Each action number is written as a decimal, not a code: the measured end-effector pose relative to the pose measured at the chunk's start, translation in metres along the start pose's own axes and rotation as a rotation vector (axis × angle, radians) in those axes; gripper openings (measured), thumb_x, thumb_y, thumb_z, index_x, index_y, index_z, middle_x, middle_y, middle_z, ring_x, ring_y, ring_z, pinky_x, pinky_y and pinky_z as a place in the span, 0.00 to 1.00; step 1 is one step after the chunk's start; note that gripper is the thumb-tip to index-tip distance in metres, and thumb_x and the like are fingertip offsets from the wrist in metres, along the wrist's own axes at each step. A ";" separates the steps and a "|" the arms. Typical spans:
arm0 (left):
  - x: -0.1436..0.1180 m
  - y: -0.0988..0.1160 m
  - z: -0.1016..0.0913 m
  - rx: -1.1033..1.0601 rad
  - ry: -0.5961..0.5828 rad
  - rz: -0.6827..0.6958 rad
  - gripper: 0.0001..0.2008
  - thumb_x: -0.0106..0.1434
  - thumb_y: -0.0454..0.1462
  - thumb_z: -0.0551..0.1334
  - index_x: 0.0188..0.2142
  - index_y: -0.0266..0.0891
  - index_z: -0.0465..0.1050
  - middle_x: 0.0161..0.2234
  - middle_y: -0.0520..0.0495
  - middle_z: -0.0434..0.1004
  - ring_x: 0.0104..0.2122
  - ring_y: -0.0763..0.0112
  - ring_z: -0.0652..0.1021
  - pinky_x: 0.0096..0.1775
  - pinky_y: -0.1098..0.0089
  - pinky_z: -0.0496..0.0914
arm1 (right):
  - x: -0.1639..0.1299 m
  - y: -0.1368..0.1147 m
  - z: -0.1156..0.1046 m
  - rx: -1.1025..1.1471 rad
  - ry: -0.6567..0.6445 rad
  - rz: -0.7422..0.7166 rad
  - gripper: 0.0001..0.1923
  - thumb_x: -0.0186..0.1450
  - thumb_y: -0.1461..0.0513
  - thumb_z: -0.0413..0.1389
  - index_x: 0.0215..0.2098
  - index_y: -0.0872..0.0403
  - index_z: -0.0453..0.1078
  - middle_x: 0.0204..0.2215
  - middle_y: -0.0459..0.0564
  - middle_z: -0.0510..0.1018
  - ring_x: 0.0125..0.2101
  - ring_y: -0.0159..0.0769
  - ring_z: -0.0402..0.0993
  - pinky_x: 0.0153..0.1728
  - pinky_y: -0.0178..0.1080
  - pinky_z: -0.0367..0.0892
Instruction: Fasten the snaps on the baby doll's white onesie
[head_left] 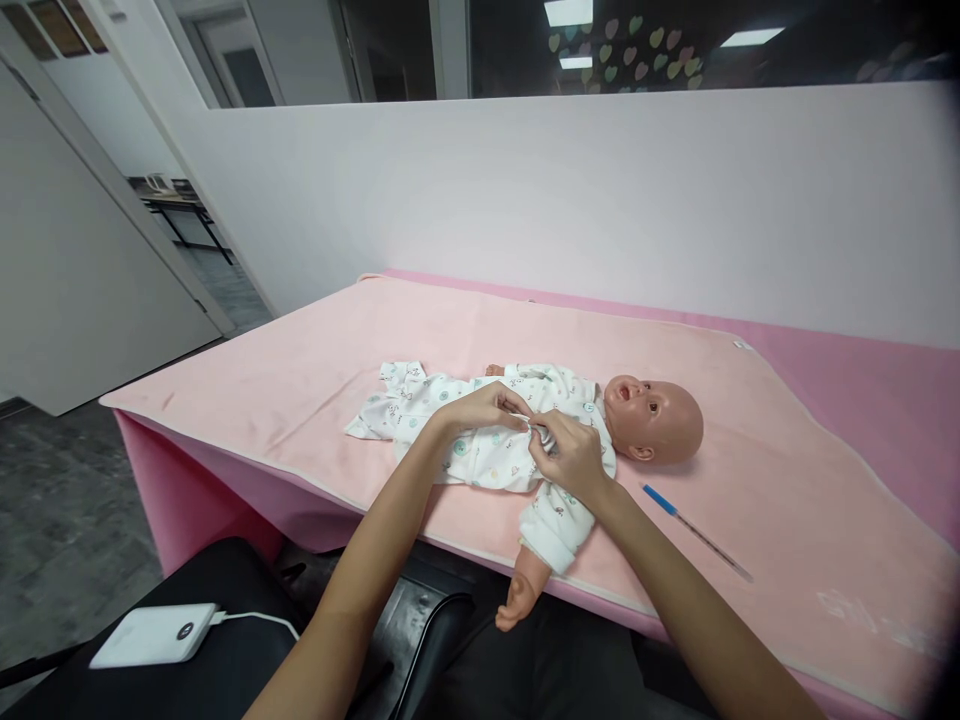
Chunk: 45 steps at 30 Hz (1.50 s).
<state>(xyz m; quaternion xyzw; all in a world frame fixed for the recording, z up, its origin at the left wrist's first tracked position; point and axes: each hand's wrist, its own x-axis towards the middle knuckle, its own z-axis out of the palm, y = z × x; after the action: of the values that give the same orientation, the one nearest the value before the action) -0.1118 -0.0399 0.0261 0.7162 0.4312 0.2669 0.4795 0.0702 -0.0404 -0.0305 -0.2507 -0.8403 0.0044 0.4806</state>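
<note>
A baby doll (660, 420) lies on its back on the pink-covered table, its head to the right. It wears a white patterned baby outfit (480, 460), whose legs lie flat to the left. Over the doll's chest, my left hand (491, 408) pinches the front of the outfit. Close against it, my right hand (570, 450) also pinches the cloth, thumb and forefinger together. Whether a fastener is between the fingertips is too small to make out. One doll arm (529, 585) sticks out of its sleeve over the near table edge.
A thermometer-like clear stick with a blue end (697, 532) lies right of the doll. The pink blanket (300, 340) covers the table up to the white wall (525, 190). A white power bank (156, 635) with a cable rests on a black chair (225, 580) at lower left.
</note>
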 end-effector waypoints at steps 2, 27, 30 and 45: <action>0.000 -0.002 0.000 0.007 0.010 0.005 0.13 0.50 0.38 0.65 0.34 0.32 0.76 0.28 0.47 0.75 0.28 0.74 0.72 0.31 0.74 0.64 | 0.000 0.000 0.000 -0.001 0.001 -0.001 0.08 0.58 0.67 0.49 0.35 0.54 0.67 0.26 0.45 0.74 0.26 0.30 0.70 0.28 0.33 0.60; -0.001 0.010 0.006 -0.072 0.026 0.037 0.10 0.45 0.33 0.63 0.27 0.35 0.63 0.27 0.52 0.67 0.25 0.78 0.66 0.28 0.75 0.58 | 0.000 -0.002 -0.002 -0.033 -0.037 -0.021 0.08 0.58 0.67 0.49 0.35 0.53 0.67 0.26 0.45 0.73 0.27 0.30 0.69 0.29 0.33 0.59; 0.000 0.009 0.006 -0.058 0.037 0.037 0.08 0.45 0.33 0.62 0.27 0.34 0.65 0.27 0.51 0.68 0.26 0.78 0.66 0.28 0.75 0.58 | 0.001 -0.002 -0.001 -0.050 -0.028 -0.028 0.08 0.59 0.67 0.49 0.34 0.53 0.67 0.26 0.45 0.73 0.27 0.30 0.68 0.28 0.32 0.58; -0.001 0.005 0.002 -0.088 -0.047 0.102 0.13 0.48 0.30 0.64 0.35 0.33 0.69 0.32 0.49 0.70 0.28 0.79 0.68 0.30 0.76 0.60 | 0.000 0.001 0.001 -0.072 -0.005 -0.031 0.08 0.60 0.67 0.48 0.36 0.54 0.67 0.26 0.45 0.74 0.26 0.29 0.68 0.25 0.32 0.56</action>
<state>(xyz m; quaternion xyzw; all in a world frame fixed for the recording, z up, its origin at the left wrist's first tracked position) -0.1089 -0.0425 0.0296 0.7216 0.3708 0.2925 0.5062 0.0695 -0.0391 -0.0311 -0.2550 -0.8449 -0.0327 0.4691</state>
